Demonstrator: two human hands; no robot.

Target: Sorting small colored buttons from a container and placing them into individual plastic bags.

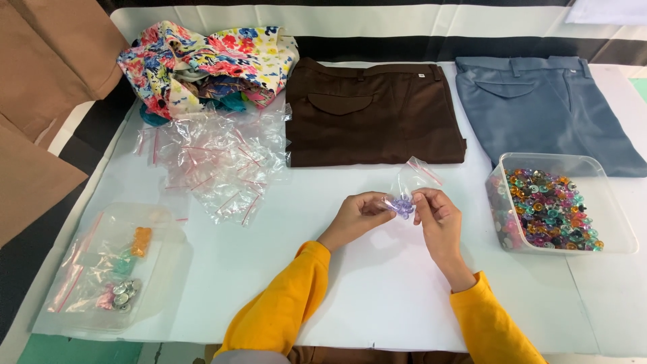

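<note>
clear thin plastic: one small zip bag (412, 180), held above the middle of the white surface (377, 283), a cluster of pale purple beads (403, 206) in its bottom corner. left hand (358, 214) pinches the lower left edge of the bag beside the beads; right hand (437, 214) pinches the right side, fingers curled in, the bag's red-striped mouth standing up and free above them. judged handling: very light, limp, slick film that crumples and slides between fingertips; beads hard, small, likely to roll and spill if the mouth tips down. best hold judged at the film just beside the bead cluster, or at the stiffer zip strip.

around it:
- tub (610, 202), clear, right of the hands, near, full of mixed coloured beads.
- heap of empty bags (216, 162), clear with red strips, left and farther back, well apart.
- filled bags (111, 269), lying on a clear lid or tray at the near left edge; orange, green, pink and silver contents.
- brown trousers (371, 114), folded, just behind the held bag.
- blue-grey trousers (546, 101), folded, behind the tub.
- floral cloth (202, 61), bundled, far left corner.

obstruction: nothing lies between the hands and the tub; yellow sleeves (283, 310) cover both forearms.
</note>
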